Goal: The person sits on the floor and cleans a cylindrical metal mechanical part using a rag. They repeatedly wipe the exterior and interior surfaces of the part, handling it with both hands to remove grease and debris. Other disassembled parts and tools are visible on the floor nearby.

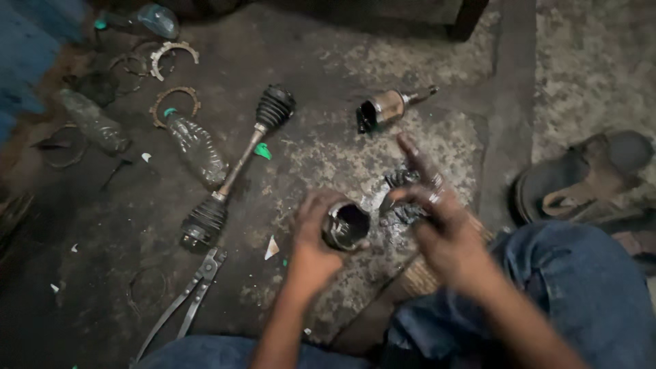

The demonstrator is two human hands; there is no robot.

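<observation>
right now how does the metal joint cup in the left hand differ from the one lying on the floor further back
The held cup is gripped in the left hand with its open mouth facing up at the camera; the floor cup lies on its side, untouched. The floor cup shows a stub shaft pointing right; any shaft on the held cup is hidden. Both are greasy metal with dark hollow mouths.

The scene was dim, with the weak light falling mostly at the centre and toward two o'clock, where the concrete floor [410, 61] looked pale and mottled. From seven to eleven o'clock the picture sank into near-black shadow. The right hand [437, 219] was smeared by motion blur. Small glints showed on the metal cup [345, 225].
</observation>
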